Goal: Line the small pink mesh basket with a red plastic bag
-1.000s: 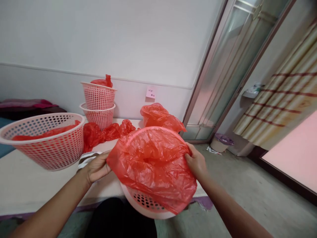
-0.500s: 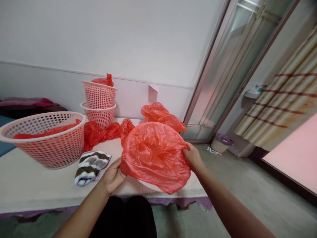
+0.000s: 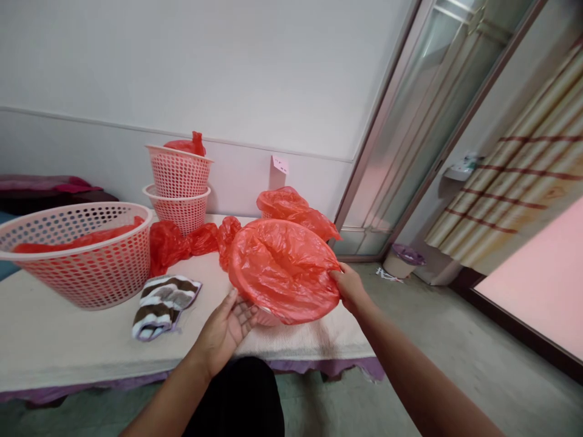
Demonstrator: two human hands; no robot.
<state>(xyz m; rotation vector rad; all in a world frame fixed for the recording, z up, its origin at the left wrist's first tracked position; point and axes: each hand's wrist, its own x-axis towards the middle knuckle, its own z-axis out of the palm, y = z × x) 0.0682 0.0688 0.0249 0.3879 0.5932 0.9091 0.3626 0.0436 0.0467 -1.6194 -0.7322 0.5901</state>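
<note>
A pink basket lined with a red plastic bag (image 3: 282, 267) rests on the table's near right part. My right hand (image 3: 348, 288) grips its right rim, fingers closed on the bag and rim. My left hand (image 3: 228, 328) is below the basket's left side, palm up, fingers spread and touching its underside. A brown and white striped cloth (image 3: 161, 303) lies just left of that hand.
A large pink basket (image 3: 86, 267) with a red bag in it stands at the left. Two stacked pink baskets (image 3: 178, 191) stand by the wall. Loose red bags (image 3: 182, 243) and another bagged basket (image 3: 291, 209) lie behind. The cream table (image 3: 68, 346) ends at the right, with floor and a glass door beyond.
The bagged basket has moved from a raised tilt near me down and forward onto the table. My left hand let go of the bag's edge and opened under the basket.
</note>
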